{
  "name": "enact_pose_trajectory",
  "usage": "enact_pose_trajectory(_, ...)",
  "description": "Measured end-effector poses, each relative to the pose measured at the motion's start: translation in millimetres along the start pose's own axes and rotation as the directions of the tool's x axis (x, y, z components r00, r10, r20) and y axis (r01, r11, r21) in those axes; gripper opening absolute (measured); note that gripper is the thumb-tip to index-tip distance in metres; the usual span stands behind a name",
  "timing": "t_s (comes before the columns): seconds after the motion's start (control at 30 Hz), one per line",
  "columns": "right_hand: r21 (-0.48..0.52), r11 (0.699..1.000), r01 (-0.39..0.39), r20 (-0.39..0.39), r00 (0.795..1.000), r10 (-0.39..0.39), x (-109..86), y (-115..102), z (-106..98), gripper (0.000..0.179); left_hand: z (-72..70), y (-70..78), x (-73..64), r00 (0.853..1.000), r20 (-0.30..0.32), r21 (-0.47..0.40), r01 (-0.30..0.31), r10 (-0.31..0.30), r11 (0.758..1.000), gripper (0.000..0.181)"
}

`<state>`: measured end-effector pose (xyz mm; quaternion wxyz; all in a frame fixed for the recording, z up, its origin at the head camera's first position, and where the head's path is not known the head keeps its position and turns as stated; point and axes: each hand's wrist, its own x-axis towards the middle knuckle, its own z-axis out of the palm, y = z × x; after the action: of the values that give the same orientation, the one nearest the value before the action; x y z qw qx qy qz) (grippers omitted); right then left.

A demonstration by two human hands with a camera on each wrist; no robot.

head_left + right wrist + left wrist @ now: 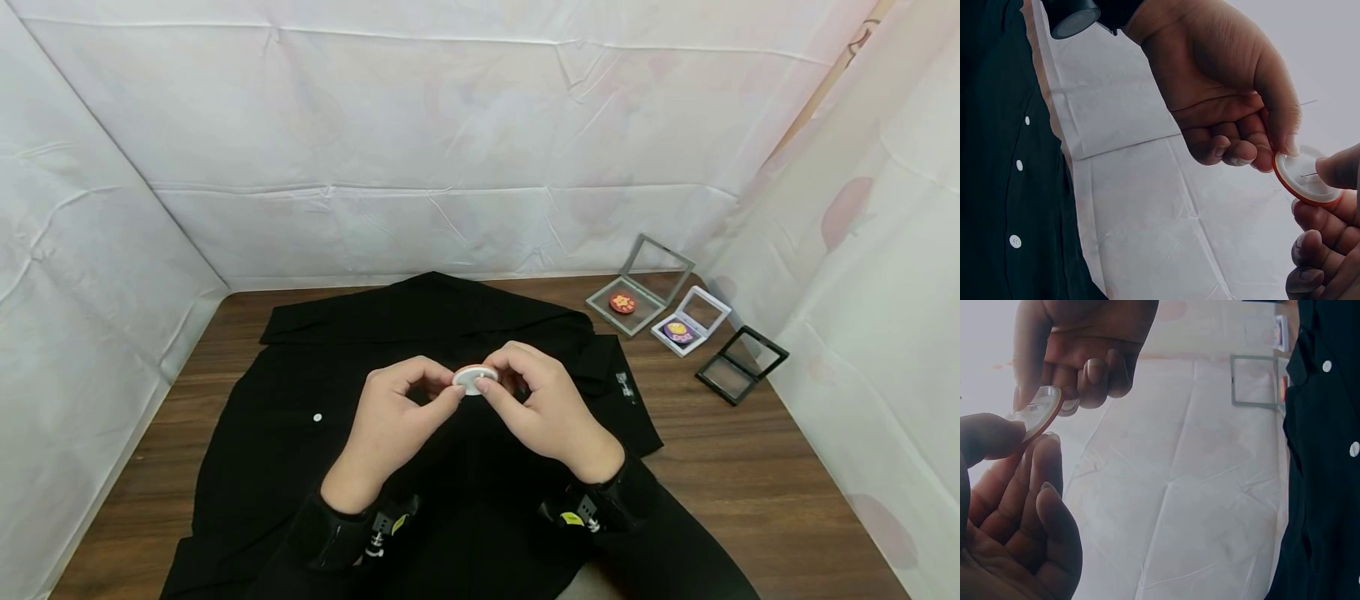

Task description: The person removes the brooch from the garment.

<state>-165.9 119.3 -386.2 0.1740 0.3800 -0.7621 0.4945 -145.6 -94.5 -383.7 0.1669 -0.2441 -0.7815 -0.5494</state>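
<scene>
Both hands hold a round pin badge over a black shirt spread on the table. Its white back with the pin faces me, and an orange-red rim shows in the right wrist view. My left hand pinches one edge between thumb and fingers. On the other side my right hand grips the badge, its thumb lying over the back beside the thin pin needle. The front of the badge is turned away. A white button shows on the shirt, left of the hands.
At the right of the wooden table stand three opened cases: a grey one with a red badge, a white one with a purple and yellow badge, and a black one. White curtains surround the table.
</scene>
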Motion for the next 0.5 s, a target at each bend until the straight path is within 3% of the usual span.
enact_pose_trajectory(0.2,-0.003,1.0,0.001,0.007,1.0,-0.001,-0.4,0.1,0.0,0.008,0.3,1.3,0.0,1.0,-0.018,0.008,-0.025,0.025,1.0,0.016)
enact_pose_trajectory(0.5,-0.004,1.0,-0.011,0.015,1.0,0.011,-0.2,-4.0,-2.0,0.003,1.3,-0.6,-1.1,0.996,-0.041,0.016,-0.079,0.08,0.997,0.017)
